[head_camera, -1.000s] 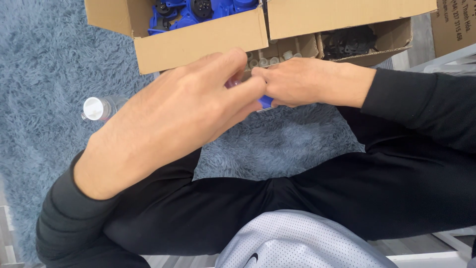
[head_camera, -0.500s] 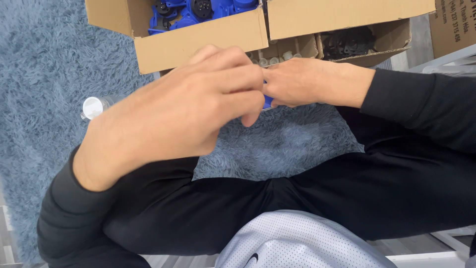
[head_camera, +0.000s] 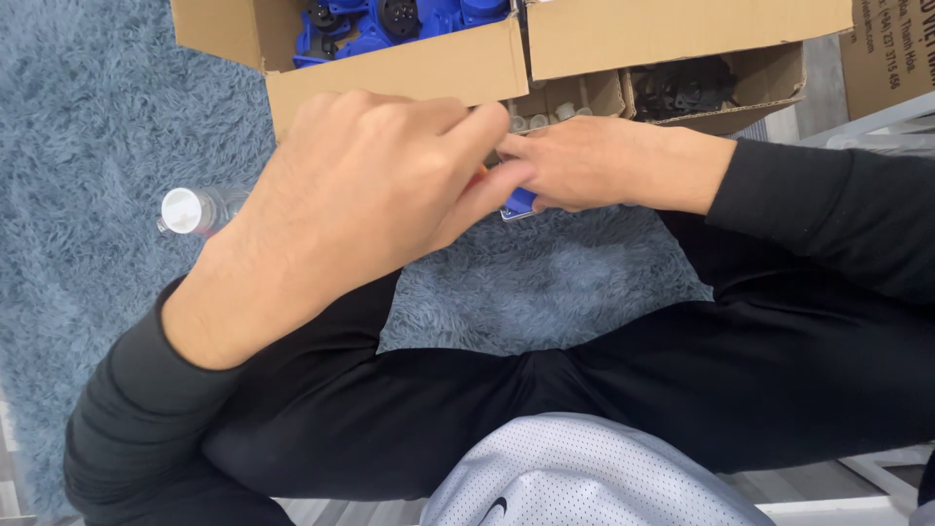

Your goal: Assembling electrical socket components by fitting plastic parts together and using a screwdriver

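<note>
**Above the blue rug: boxes, bottle, two hands on one blue part**

Along the top edge, a brown cardboard box [head_camera: 390,68], flaps open, holds a jumble of blue plastic parts [head_camera: 409,18] with black round insets. Beside it to the right, a second open box [head_camera: 682,39]: one compartment with small pale cylinders [head_camera: 545,117], another with black pieces [head_camera: 696,86]. At the far right corner, a third carton [head_camera: 891,54] with a printed side, lettering dark on brown.

On the shaggy blue-grey rug [head_camera: 88,146], left of the hands, a clear bottle [head_camera: 200,209] with a white cap lies on its side.

Left hand [head_camera: 351,200]: fingers curled, tips pressed against the right hand. Right hand [head_camera: 584,166]: fingers closed, pinching a small blue part [head_camera: 519,203] that shows just beneath both hands, in front of the boxes; most of it is hidden.

Against half a second earlier: left fingers lie lower and flatter, and more of the bottle shows past the wrist. Boxes unchanged.
</note>
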